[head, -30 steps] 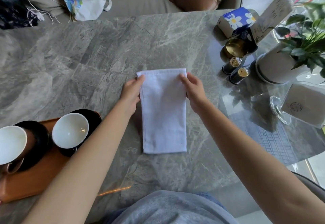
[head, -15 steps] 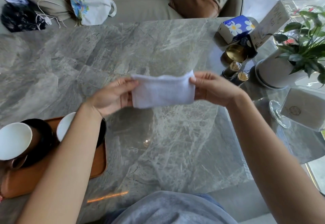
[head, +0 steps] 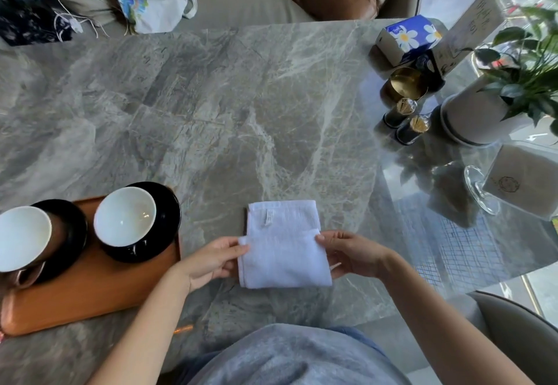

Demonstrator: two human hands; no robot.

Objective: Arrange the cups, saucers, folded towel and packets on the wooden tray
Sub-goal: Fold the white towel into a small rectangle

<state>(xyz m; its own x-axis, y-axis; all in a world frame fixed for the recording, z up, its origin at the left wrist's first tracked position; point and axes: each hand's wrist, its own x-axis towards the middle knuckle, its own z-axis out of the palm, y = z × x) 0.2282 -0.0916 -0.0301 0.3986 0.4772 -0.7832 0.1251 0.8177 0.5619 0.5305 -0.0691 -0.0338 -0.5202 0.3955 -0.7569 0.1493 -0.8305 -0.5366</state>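
Note:
A white towel (head: 283, 245) lies on the grey marble table (head: 229, 118) near its front edge, partly folded, with the near flap laid over the far part. My left hand (head: 211, 259) pinches the flap's left edge and my right hand (head: 350, 253) pinches its right edge. Left of the towel sits the wooden tray (head: 90, 291). It carries two white cups (head: 125, 215) (head: 22, 238), each on a black saucer (head: 164, 227) (head: 71, 233). I cannot make out any packets.
At the right stand a blue tissue box (head: 407, 37), a gold tin (head: 406, 84), two small dark jars (head: 404, 118), a potted plant (head: 483, 112) and a glass stand with a card (head: 519, 182). A sofa with bags lies beyond the far edge.
The towel lay flat as a long strip, was lifted by its far end, and now lies closer to me, folded over. Both hands came back toward me with it.

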